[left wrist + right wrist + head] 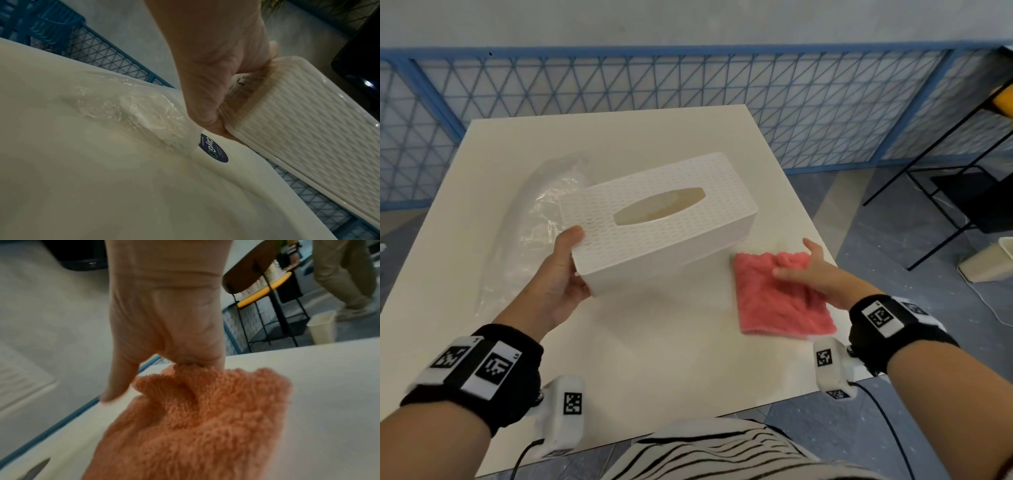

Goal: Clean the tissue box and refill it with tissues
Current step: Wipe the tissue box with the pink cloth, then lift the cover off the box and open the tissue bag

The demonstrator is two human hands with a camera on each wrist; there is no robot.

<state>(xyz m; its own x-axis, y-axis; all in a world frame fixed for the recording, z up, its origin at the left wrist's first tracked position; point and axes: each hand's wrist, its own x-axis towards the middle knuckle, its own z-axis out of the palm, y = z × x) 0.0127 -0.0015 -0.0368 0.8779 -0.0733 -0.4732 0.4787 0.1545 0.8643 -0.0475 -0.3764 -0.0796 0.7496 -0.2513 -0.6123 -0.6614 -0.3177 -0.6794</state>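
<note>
My left hand (571, 263) grips the near left end of the white woven-pattern tissue box (654, 240), thumb on top and fingers underneath, and holds it tilted just above the table (654, 342). In the left wrist view my left hand (211, 65) wraps the end of the tissue box (298, 116). A pink cloth (774, 301) lies on the table's right side. My right hand (799, 263) rests on its far edge. The right wrist view shows my right hand (164, 313) with curled fingers bunching the pink cloth (195, 426) and the thumb stretched out. A clear-wrapped tissue pack (530, 219) lies left of the box.
The tissue pack (127, 104) carries a dark blue sticker (213, 150). A blue mesh fence (688, 85) runs behind the table. A black chair frame (945, 171) and a white bin (986, 263) stand on the floor at right. A person's legs (349, 272) pass beyond the chair.
</note>
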